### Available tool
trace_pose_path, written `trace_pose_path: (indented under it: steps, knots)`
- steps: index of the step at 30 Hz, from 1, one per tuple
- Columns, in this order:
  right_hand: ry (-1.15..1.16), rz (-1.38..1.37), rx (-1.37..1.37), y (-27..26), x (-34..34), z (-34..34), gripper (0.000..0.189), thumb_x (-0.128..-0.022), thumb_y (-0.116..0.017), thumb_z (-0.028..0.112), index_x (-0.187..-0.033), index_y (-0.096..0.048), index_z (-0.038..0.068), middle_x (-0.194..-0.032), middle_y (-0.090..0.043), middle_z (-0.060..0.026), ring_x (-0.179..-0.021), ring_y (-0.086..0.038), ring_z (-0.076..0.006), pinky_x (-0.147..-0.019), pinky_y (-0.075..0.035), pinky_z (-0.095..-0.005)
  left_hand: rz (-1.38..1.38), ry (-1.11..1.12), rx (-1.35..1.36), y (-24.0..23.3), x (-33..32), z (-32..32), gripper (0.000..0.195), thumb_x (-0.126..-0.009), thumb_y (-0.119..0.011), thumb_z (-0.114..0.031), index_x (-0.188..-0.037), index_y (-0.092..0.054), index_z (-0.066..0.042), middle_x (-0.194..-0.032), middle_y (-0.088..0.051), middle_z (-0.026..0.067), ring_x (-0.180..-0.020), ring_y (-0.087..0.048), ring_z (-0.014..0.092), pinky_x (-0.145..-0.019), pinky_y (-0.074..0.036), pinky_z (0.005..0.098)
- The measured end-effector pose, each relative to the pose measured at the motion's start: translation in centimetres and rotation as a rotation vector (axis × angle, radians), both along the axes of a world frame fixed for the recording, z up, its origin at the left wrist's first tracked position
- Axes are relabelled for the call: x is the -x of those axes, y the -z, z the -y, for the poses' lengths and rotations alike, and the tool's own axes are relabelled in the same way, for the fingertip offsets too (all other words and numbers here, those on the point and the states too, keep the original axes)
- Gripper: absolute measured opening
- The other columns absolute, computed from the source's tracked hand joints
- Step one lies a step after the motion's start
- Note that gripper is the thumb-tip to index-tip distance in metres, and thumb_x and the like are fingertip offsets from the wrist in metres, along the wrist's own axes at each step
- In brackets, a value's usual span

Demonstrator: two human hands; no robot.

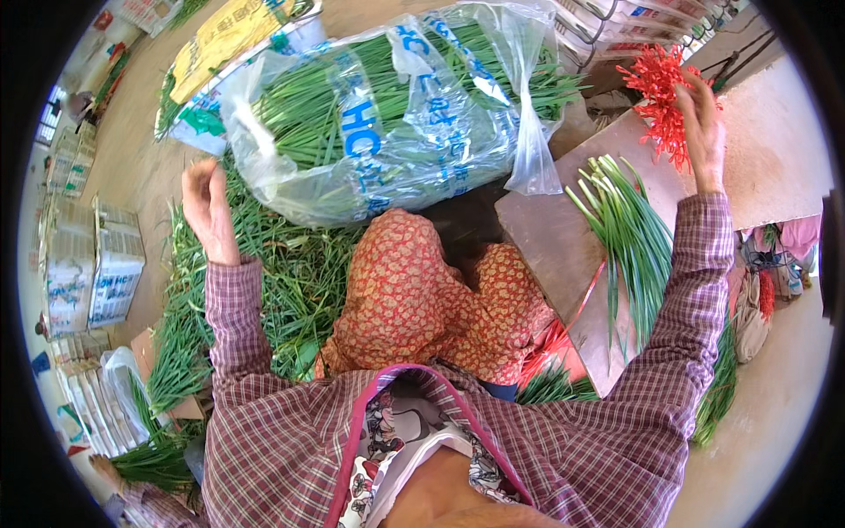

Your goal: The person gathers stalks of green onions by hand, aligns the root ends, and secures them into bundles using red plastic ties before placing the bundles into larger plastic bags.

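Observation:
My left hand [210, 211] is raised at the left over loose green stalks [284, 264], its fingers curled together; whether something small is between them cannot be told. At the upper right, my right hand [705, 125] touches a bushy bunch of red ties [660, 99] with its fingers; its grip on them is unclear. A bundle of green garlic chives [627, 231], pale ends up, lies on a board [548, 218] beside my right forearm. A red strip [587, 290] lies by its lower left side. A large clear plastic bag [396, 119] packed with green stalks lies between my hands.
A white box [201, 125] with a yellow sack [228, 39] stands at the upper left. Stacked printed boxes [69, 264] line the left side. At the lower left, another person's hand [105, 472] is by green stalks. Metal hooks [587, 33] hang near white bags at the upper right.

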State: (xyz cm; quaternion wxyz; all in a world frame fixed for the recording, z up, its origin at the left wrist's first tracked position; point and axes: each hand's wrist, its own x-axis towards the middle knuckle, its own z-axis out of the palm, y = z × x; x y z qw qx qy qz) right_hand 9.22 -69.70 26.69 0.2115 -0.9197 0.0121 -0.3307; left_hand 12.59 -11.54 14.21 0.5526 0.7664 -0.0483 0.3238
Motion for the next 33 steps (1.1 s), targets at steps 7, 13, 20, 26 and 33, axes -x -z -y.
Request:
trace_pose_path:
  steps: [7,13,20,26,33]
  knots:
    - [-0.545,-0.369,-0.111,5.6,-6.6,-15.0,0.039,-0.082,-0.053,0.032,-0.110,-0.054,0.004,-0.103,-0.058,-0.0125,-0.095,-0.055,-0.0193,-0.083,-0.043,-0.0289,-0.167,0.628,0.104,-4.0,-3.1,8.9,0.019,-0.084,-0.049,-0.010,-0.099,-0.056,0.000,-0.094,-0.059,0.0080,-0.086,-0.056,0.014,-0.078,-0.044,0.0255]
    - [-0.189,-0.351,0.181,10.9,-10.1,-21.8,0.064,-0.074,-0.053,0.055,-0.114,-0.048,0.006,-0.110,-0.052,-0.0162,-0.103,-0.049,-0.0290,-0.087,-0.039,-0.0371,-0.227,0.710,-0.059,-2.9,-5.9,12.7,0.019,-0.083,-0.052,-0.012,-0.098,-0.057,-0.001,-0.087,-0.059,0.0049,-0.082,-0.055,0.010,-0.073,-0.042,0.0224]
    - [-0.363,-0.323,0.174,11.2,-10.2,-22.1,0.040,-0.075,-0.054,0.044,-0.091,-0.057,0.007,-0.088,-0.053,-0.0154,-0.090,-0.049,-0.0303,-0.080,-0.039,-0.0384,0.007,0.442,-0.377,-7.4,-3.3,11.7,0.015,-0.081,-0.055,-0.011,-0.092,-0.060,-0.003,-0.072,-0.057,-0.0027,-0.064,-0.050,0.006,-0.058,-0.040,0.0191]
    - [-0.422,0.000,-0.001,4.6,-5.4,-17.4,0.036,-0.076,-0.058,0.035,-0.101,-0.056,0.008,-0.098,-0.056,-0.0135,-0.097,-0.051,-0.0292,-0.084,-0.040,-0.0371,-0.187,0.985,-0.166,-13.5,-0.9,20.3,0.018,-0.082,-0.054,-0.015,-0.094,-0.060,-0.003,-0.081,-0.059,-0.0002,-0.074,-0.051,0.005,-0.066,-0.039,0.0184]
    - [0.301,0.589,-0.338,3.6,2.4,4.0,0.034,-0.080,-0.055,0.026,-0.103,-0.053,0.001,-0.100,-0.056,-0.0169,-0.093,-0.054,-0.0255,-0.080,-0.043,-0.0329,-0.376,1.250,-0.134,-10.2,-5.4,31.2,0.025,-0.081,-0.056,-0.020,-0.100,-0.058,-0.003,-0.091,-0.060,0.0035,-0.084,-0.055,0.011,-0.074,-0.041,0.0223]
